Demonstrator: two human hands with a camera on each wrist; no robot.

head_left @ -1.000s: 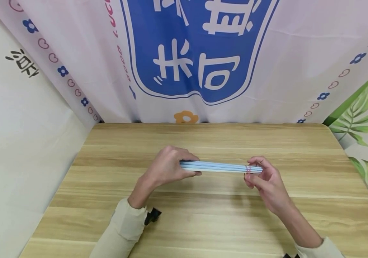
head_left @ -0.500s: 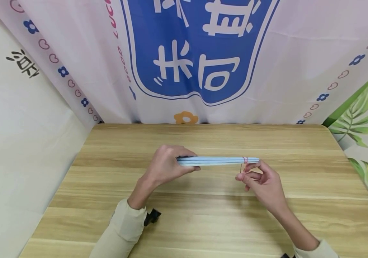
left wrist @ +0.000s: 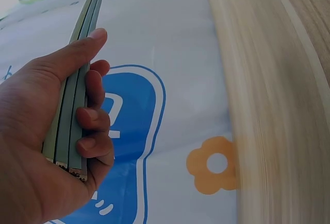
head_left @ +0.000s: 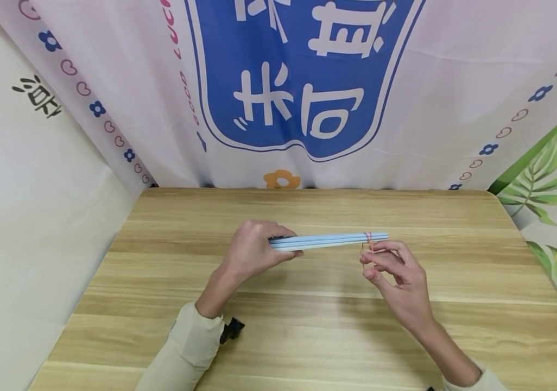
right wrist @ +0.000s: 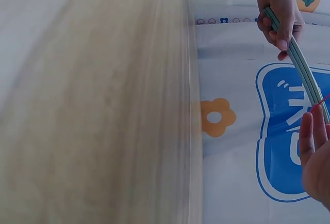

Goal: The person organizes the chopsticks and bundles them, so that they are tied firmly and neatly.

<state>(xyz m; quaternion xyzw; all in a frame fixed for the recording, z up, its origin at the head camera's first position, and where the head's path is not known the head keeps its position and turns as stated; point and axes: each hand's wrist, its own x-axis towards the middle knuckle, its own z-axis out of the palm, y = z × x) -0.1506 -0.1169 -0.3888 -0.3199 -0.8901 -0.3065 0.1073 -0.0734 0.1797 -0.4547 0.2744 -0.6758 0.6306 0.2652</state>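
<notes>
A bundle of light blue chopsticks (head_left: 327, 240) is held above the table, lying crosswise. My left hand (head_left: 249, 251) grips its left end, with fingers and thumb curled round the sticks in the left wrist view (left wrist: 77, 100). A pinkish-red rubber band (head_left: 368, 237) wraps the bundle near its right end. One loop of the band hangs stretched below the sticks. My right hand (head_left: 405, 282) holds that loop on its fingers and thumb, just under the bundle's right end. In the right wrist view, the band shows bright red at my right fingertips (right wrist: 316, 109).
The wood-grain table (head_left: 308, 336) spreads under both hands. A printed curtain (head_left: 430, 108) with a blue sign hangs along its far edge. A white wall covering (head_left: 24, 217) stands at left, a leaf-patterned one (head_left: 547, 184) at right.
My right fingers have shifted from round the bundle's right end to below it, drawing a loop of the band downward. The bundle's right end has risen and moved slightly left.
</notes>
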